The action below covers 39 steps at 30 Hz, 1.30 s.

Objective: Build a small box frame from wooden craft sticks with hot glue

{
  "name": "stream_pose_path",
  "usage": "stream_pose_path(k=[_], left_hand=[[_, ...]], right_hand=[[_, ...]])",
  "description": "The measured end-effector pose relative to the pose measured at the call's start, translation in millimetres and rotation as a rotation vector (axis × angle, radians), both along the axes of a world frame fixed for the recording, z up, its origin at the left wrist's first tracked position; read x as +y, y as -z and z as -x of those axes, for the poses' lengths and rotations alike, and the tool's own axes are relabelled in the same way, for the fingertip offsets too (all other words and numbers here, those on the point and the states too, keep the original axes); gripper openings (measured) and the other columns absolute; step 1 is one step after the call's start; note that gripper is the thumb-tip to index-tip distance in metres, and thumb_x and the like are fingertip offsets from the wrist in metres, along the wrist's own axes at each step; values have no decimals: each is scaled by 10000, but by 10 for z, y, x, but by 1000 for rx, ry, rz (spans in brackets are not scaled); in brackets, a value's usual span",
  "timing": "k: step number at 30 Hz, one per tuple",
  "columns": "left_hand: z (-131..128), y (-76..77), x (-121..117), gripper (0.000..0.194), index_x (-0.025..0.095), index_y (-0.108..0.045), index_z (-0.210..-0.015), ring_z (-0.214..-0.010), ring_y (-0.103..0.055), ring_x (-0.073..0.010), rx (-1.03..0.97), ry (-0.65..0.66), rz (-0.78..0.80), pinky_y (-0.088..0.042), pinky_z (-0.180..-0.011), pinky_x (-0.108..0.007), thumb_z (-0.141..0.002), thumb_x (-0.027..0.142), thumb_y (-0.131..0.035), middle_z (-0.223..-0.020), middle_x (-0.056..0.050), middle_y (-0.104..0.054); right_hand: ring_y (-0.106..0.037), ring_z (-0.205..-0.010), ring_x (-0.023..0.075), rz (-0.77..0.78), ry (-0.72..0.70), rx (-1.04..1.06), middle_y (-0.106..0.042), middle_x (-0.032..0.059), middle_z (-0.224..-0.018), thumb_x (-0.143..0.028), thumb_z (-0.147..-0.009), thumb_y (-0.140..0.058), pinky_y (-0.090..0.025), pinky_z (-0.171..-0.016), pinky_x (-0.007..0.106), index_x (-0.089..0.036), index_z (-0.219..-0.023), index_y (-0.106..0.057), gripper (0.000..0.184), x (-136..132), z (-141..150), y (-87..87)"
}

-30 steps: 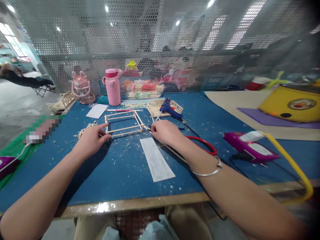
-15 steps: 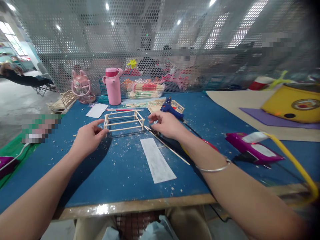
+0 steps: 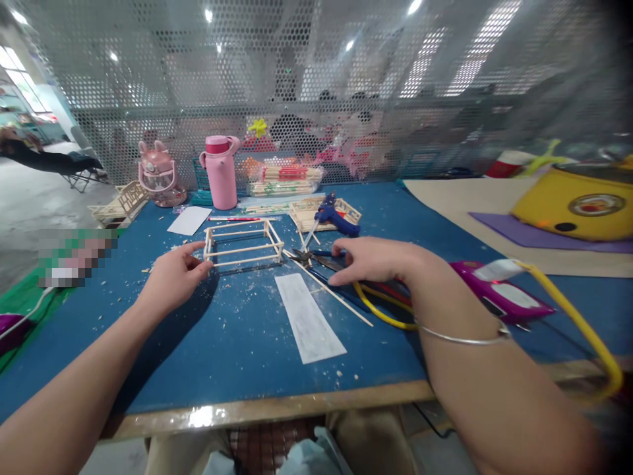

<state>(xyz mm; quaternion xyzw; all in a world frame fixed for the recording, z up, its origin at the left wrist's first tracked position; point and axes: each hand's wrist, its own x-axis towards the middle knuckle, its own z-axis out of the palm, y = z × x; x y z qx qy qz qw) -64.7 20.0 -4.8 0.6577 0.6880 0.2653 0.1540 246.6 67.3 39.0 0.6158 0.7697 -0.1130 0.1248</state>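
While the left end of a rectangular wooden-stick frame (image 3: pixel 246 250) is pinched between the thumb and index finger of the left hand (image 3: pixel 173 276), the right hand (image 3: pixel 378 260) is held palm-down to the right, its thumb and index finger spread wide apart. The frame is seated on the blue tabletop (image 3: pixel 232 349), left of centre, with its long side set crosswise. Beneath the right hand, a tool with yellow and red looped handles (image 3: pixel 368 303) is partly hidden; whether it is touched by that hand cannot be told. Blue-handled pliers (image 3: pixel 303 256) are placed between the frame and the right hand, and a thin wooden stick (image 3: pixel 343 300) is laid slantwise nearer the edge. To the left of that stick, a white paper strip (image 3: pixel 310 320) is laid flat. On the far side, a blue glue gun (image 3: pixel 339 218) is rested against a second wooden-stick piece (image 3: pixel 302 215). Farther left, a white card (image 3: pixel 188 221) is seen, with a pink flask (image 3: pixel 222 177) stood upright behind it. Wood crumbs are scattered over the tabletop, and a magenta device (image 3: pixel 509 293) is set at the right.
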Motion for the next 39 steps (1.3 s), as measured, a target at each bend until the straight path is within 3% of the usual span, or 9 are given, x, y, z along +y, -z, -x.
stream_pose_path(k=[3,7,13,15,19,24,28,33,39], left_hand=[[-3,0,0,571,139,-538,-1232,-715,-660,-233,-13,-3,-5,-449,-674,-326,-746,437,-517,-793,-65,-729],[-3,9,2,565,144,-544,-1224,-689,-658,-228,-19,0,-20,-457,-664,-327,-749,449,-516,-777,-60,-729],[8,32,10,569,141,-532,-1230,-706,-666,-224,-74,10,-25,-472,-660,-321,-751,448,-526,-788,-67,-727],[6,30,6,573,139,-529,-1232,-696,-669,-220,-108,10,-26,-485,-661,-324,-752,451,-533,-793,-71,-728],[-12,4,-17,560,148,-543,-1215,-682,-673,-215,-153,0,-46,-492,-658,-325,-748,456,-550,-791,-70,-727],[-33,-26,-29,522,142,-557,-1145,-628,-643,-189,-249,-26,-52,-475,-602,-298,-731,459,-575,-718,-50,-699],[-39,-29,-15,463,126,-594,-970,-546,-562,-134,-464,-36,-53,-447,-548,-255,-677,482,-633,-630,-20,-636],[-48,-15,-11,399,147,-645,-797,-548,-519,-116,-517,36,-17,-418,-550,-239,-622,503,-680,-601,4,-594],[-25,-2,-7,317,171,-664,-726,-520,-479,-106,-442,49,5,-373,-532,-232,-658,481,-648,-564,29,-562]], right_hand=[[-605,-905,259,-26,-41,-9,-637,104,-1095,-458,-599,-731,-408,-628,280,-169,-1183,-525,684,-31,95,34],[-609,-844,238,-53,-29,-16,-657,84,-1013,-401,-636,-718,-391,-584,272,-177,-1038,-580,480,-19,158,76],[-602,-783,225,-74,-29,9,-665,78,-934,-383,-635,-719,-374,-561,272,-173,-927,-617,375,2,137,59],[-594,-763,213,-181,-41,113,-660,69,-882,-395,-658,-695,-381,-577,275,-172,-895,-616,335,5,181,79],[-573,-742,152,-375,-97,583,-636,49,-877,-324,-746,-606,-429,-660,251,-168,-992,-582,293,25,374,232],[-558,-654,107,-197,-52,982,-621,20,-825,-200,-764,-553,-447,-620,230,-161,-1097,-540,335,62,605,458],[-548,-583,89,-63,38,1193,-583,-18,-664,-194,-782,-535,-439,-562,210,-156,-882,-589,120,57,653,453],[-534,-526,74,-47,105,1263,-569,-38,-587,-158,-758,-559,-432,-534,198,-154,-750,-580,22,52,649,403],[-536,-513,64,18,60,1265,-576,-42,-582,-136,-760,-556,-449,-562,207,-165,-659,-526,109,92,629,449]])
